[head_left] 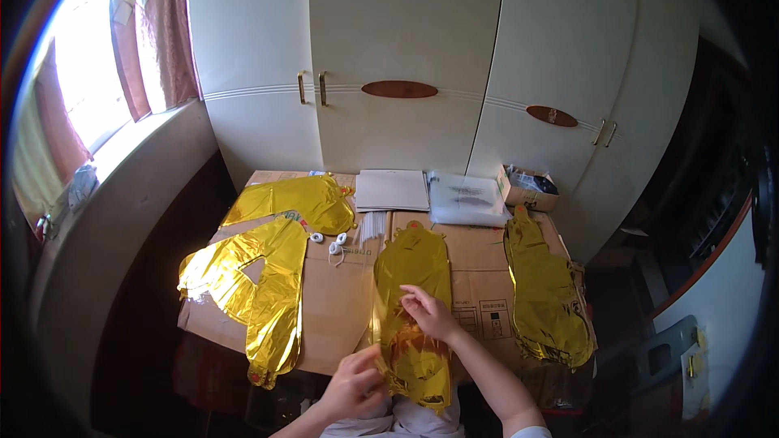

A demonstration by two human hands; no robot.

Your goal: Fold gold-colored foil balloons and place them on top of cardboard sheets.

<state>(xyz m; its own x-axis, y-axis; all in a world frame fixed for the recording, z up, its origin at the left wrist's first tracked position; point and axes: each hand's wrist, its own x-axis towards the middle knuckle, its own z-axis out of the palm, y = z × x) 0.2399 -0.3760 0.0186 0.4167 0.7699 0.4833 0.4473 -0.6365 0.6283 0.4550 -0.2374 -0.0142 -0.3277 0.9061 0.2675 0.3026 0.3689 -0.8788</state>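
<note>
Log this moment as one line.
right hand: over middle gold foil balloon | left hand: by its left edge, grip unclear | cardboard: beneath balloon

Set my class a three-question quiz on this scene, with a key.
1. Which gold foil piece lies nearest the left hand and right hand? A: left; B: middle; C: right.
2. True or false: the open box stands at the near edge of the cardboard.
3. Complete: the clear plastic stack lies between the open box and the ____.

Key: 1. B, middle gold foil piece; 2. false, far edge; 3. pale sheets.
</note>
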